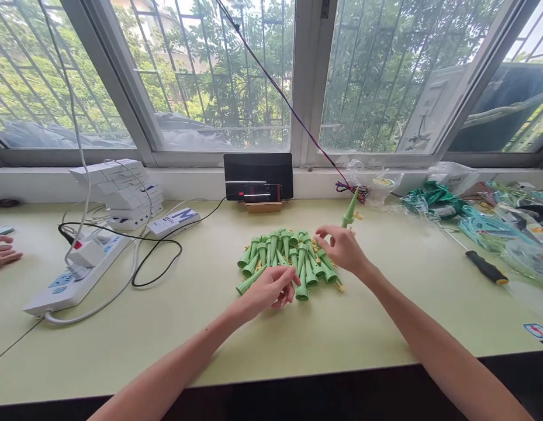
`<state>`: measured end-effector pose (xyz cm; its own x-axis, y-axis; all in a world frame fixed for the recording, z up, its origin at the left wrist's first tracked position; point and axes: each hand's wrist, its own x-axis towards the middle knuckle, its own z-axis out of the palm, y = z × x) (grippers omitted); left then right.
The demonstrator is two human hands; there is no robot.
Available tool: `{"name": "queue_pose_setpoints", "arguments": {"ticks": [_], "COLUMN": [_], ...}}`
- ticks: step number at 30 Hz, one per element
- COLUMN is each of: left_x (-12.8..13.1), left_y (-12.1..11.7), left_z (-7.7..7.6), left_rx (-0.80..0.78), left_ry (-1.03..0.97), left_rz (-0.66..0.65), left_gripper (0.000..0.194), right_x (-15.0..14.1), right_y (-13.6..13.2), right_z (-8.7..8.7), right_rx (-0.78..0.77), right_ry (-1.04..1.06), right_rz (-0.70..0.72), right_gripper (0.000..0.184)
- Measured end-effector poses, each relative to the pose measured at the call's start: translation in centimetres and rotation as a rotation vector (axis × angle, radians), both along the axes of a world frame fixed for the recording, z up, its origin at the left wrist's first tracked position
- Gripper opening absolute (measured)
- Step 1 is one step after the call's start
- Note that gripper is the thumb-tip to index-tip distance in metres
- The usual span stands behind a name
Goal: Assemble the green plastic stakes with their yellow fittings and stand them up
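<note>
A pile of green plastic watering spikes point(301, 257) with small yellow valves lies on the table in front of me. My left hand point(275, 286) is at the pile's near edge, its fingers curled inward, and nothing shows in them. My right hand point(341, 248) is over the pile's right side, thumb and forefinger bent and apart, with no spike visible between them. Just behind it a single green spike point(350, 209) points upward, leaning slightly right, a yellow valve at its side. The hand hides this spike's lower end, so I cannot tell what it rests on.
On the left are a power strip point(82, 275) with cables, stacked white boxes point(126, 190) and another person's hand point(4, 252). A tablet point(258, 169) with a phone point(263, 193) stands at the back. A screwdriver point(486, 267) and tangled green bags point(438, 200) lie right.
</note>
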<state>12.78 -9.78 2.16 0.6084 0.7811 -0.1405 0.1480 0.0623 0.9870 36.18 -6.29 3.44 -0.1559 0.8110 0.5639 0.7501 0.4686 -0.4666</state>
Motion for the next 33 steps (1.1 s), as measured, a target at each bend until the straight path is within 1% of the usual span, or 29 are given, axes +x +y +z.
{"name": "queue_pose_setpoints", "arguments": {"ticks": [2,5,9,22,28,33], "left_x": [0.0,-0.1,0.0,0.0,0.1,0.1], "left_y": [-0.1,-0.1,-0.1,-0.1,-0.2,-0.1], "left_z": [0.0,-0.2,-0.4,-0.4,-0.3,-0.5], "left_rx": [0.056,0.128,0.164,0.198,0.196,0.201], "left_ry": [0.057,0.079,0.093,0.115,0.104,0.092], "left_rz": [-0.004,-0.022,-0.025,-0.038,-0.042,-0.048], "left_gripper": [0.045,0.038,0.033,0.029,0.028,0.028], "right_x": [0.1,0.7,1.3,1.5,1.6,2.0], "right_y": [0.5,0.6,0.4,0.6,0.6,0.6], "right_z": [-1.0,-2.3,-3.3,-4.2,-3.9,-3.3], "right_rx": [-0.022,-0.052,-0.093,-0.172,-0.155,-0.098], "right_ry": [-0.029,-0.043,-0.039,-0.03,-0.002,0.019], "right_rz": [-0.004,-0.042,-0.024,0.023,0.051,0.112], "right_gripper": [0.016,0.016,0.016,0.015,0.018,0.021]}}
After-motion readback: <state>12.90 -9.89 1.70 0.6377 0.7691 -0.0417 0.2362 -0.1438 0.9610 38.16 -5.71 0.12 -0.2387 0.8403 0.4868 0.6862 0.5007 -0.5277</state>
